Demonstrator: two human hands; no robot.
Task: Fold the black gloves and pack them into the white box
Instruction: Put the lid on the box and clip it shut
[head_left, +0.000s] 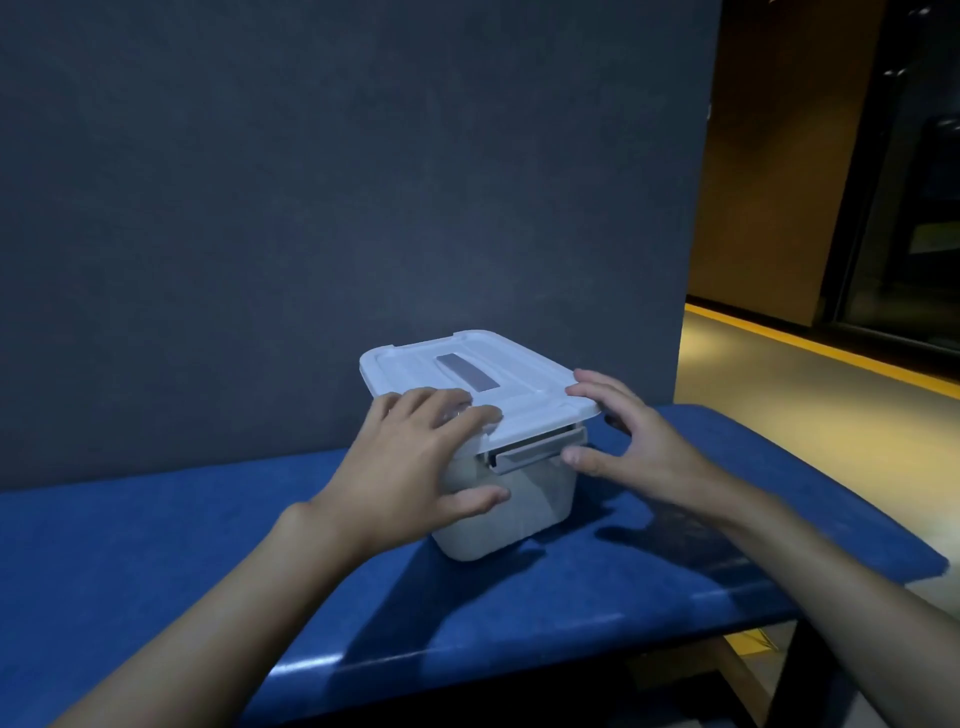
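Item 1: box (519, 504), white, lid (410, 364) on, standing on the blue table (156, 545) under and between my fingers. I cannot make out its contents.
Item 2: left hand (410, 467), fingers (441, 402) spread nearly straight and lying flat on the lid's near corner, thumb against the box wall below; it grips nothing.
Item 3: right hand (639, 447), spread, fingertips touching the lid's right edge, thumb just beside the grey latch (535, 452).
Item 4: dark wall (311, 208) beyond the fingertips.
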